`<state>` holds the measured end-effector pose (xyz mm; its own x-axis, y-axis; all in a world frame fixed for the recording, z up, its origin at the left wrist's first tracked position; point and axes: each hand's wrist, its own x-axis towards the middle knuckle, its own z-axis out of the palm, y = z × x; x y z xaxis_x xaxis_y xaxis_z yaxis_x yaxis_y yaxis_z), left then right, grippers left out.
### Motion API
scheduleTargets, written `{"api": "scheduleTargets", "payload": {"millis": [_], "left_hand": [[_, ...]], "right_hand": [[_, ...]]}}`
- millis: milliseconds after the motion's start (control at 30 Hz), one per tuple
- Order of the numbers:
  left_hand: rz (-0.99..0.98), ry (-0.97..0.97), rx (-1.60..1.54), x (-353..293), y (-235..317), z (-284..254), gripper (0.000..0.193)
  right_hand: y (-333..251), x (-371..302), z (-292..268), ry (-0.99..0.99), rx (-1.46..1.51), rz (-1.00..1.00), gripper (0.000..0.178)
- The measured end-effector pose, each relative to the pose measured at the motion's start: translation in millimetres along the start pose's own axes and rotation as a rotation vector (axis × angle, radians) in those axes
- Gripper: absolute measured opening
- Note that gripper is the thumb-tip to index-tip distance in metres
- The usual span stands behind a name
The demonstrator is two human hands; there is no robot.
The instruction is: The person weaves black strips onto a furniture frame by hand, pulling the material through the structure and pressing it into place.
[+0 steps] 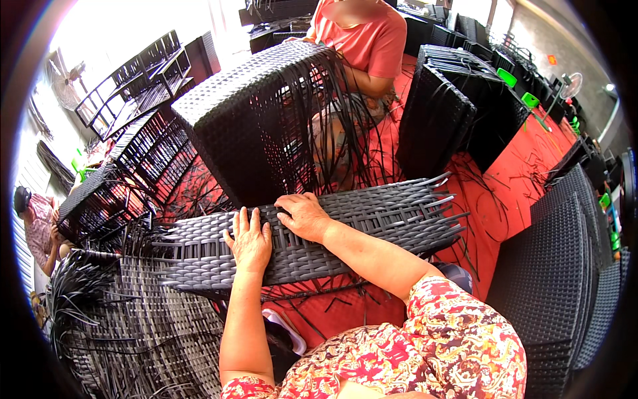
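**Woven panel under both hands, lying crosswise in front of the wearer**

Hands: L hand (250, 245) palm down on grey woven panel (302, 256), fingers straight, a bit spread, pointing away from body; thumb out to the side. Fingers loose, nothing clenched. L forearm comes up almost straight from lower edge. R hand (306, 217) palm down at panel's far edge, just right of the L, fingers slightly bent & aimed left; can't tell if tips grip a strip. R forearm slants in from lower R.

Panel: long axis runs L–R, R end slightly farther away. Loose strip ends point outward at both ends, L & R. Can't tell what supports it.

Location: panel is btwn wearer and lg black woven piece (232, 143), whose loose strands hang on its R side. Co-worker in pink shirt (382, 40) sits behind that piece. Lg woven sheet (156, 326) w/ frayed strips at lower L; stacked dark panels (541, 279) at R. Red floor covering (525, 173) w/ scattered strips.
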<state>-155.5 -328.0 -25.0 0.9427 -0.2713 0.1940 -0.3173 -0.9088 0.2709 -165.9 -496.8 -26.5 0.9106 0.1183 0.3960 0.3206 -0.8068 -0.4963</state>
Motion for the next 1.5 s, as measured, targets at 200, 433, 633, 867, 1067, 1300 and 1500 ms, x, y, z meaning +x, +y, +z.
{"api": "scheduleTargets", "payload": {"millis": [200, 433, 633, 867, 1067, 1300, 1500], "left_hand": [[0.013, 0.024, 0.014, 0.0, -2.6, 2.5, 0.047], [0.032, 0.054, 0.025, 0.4, -4.9, 6.4, 0.047], [0.028, 0.066, 0.042, -0.6, -6.7, 9.7, 0.047], [0.024, 0.051, 0.017, 1.0, -4.0, 6.5, 0.048], [0.022, 0.034, 0.015, 0.9, -4.3, 5.3, 0.047], [0.017, 0.036, 0.007, 0.5, -2.5, 4.1, 0.047], [0.013, 0.041, 0.006, 0.7, -3.5, 5.8, 0.048]], "right_hand": [[-1.8, 0.4, -0.4, 0.006, -0.003, 0.001, 0.03], [1.3, 0.4, 1.9, 0.037, 0.001, -0.031, 0.028], [-2.4, -0.3, 0.5, 0.03, 0.019, -0.015, 0.027], [2.1, 0.4, 3.1, 0.02, 0.013, -0.009, 0.028], [1.8, 0.9, 3.4, 0.004, -0.004, -0.001, 0.029], [-1.1, 0.2, -1.4, -0.007, -0.016, 0.007, 0.031], [-0.3, 0.6, 0.0, -0.011, -0.022, 0.002, 0.031]]}}
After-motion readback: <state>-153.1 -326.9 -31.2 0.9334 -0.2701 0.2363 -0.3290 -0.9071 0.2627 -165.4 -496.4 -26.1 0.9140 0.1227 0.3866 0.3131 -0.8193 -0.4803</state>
